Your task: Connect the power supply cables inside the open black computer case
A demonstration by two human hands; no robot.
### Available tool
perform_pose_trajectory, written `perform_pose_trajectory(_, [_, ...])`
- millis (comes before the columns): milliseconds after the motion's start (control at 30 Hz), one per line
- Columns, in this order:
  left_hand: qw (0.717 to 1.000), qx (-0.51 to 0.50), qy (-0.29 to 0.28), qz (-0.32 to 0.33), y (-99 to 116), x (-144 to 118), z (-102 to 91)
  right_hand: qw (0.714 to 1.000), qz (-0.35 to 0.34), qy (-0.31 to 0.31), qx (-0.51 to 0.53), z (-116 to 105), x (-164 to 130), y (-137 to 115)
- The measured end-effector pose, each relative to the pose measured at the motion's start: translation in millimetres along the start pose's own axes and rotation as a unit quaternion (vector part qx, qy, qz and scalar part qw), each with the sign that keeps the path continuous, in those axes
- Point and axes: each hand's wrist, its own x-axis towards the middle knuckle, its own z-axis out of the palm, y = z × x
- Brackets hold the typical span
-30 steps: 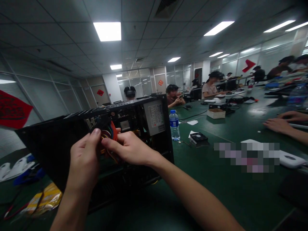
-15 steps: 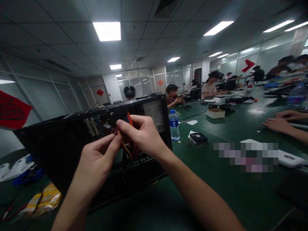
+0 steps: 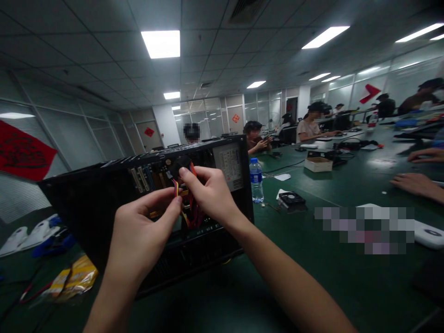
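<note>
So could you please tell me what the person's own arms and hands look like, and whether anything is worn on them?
Both are bare. The left hand and the right hand wear no gloves, and no rings show. The forearms are uncovered as far as the picture's lower edge: no sleeve, watch or wristband is in view. Nails look short and unpainted, and no markings show.
</note>
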Motion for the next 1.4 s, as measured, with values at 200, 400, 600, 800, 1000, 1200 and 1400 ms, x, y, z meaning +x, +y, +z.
perform_pose_trajectory(200, [0.997, 0.074, 0.024, -0.028, -26.5, 16.3, -0.2, 1.000, 0.017, -0.003, -0.015, -0.4, 6.9, 19.7])
perform_pose_trajectory(400, [0.977, 0.185, -0.085, -0.068, -66.1, 34.1, 9.7, 0.941, -0.017, -0.055, -0.335, 10.9, 3.7, 41.0])
perform_pose_trajectory(600, [0.946, 0.251, -0.189, -0.075, -104.6, 34.2, 48.3, 0.887, 0.087, -0.179, -0.416, 11.9, 5.2, 80.3])
perform_pose_trajectory(800, [0.935, 0.253, -0.237, -0.078, -126.9, 29.1, 68.8, 0.879, 0.172, -0.191, -0.402, 1.7, 5.9, 109.9])
perform_pose_trajectory(1000, [0.935, 0.252, -0.233, -0.090, -126.0, 27.3, 69.1, 0.886, 0.191, -0.178, -0.384, 3.0, 6.6, 131.9])
perform_pose_trajectory(1200, [0.926, 0.263, -0.247, -0.110, -131.2, 28.4, 70.7, 0.893, 0.222, -0.174, -0.351, 4.9, 5.4, 141.4])
perform_pose_trajectory(1400, [0.919, 0.269, -0.272, -0.098, -139.7, 29.2, 73.7, 0.898, 0.264, -0.184, -0.301, 6.8, 0.5, 133.7])
